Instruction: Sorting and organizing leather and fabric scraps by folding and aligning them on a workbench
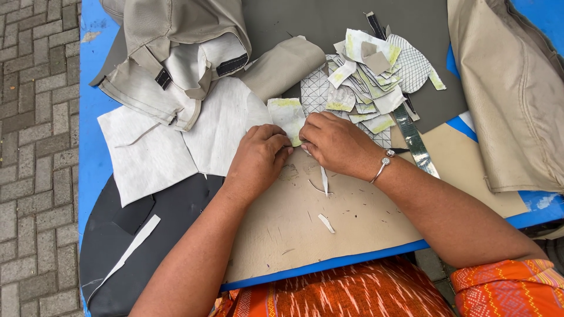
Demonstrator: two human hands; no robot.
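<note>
White, yellow-edged fabric piece [287, 117] is being pinched along its lower edge by both the left hand [257, 158] and the right hand [336, 144], just above the tan board [294, 223]. Keeping the fingertips close together is probably helping control. Beyond it, stiff irregular scraps [370, 76] are lying heaped.

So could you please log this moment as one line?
left hand: pinching white fabric piece | right hand: pinching same piece | under: tan board | behind: scrap pile
</note>
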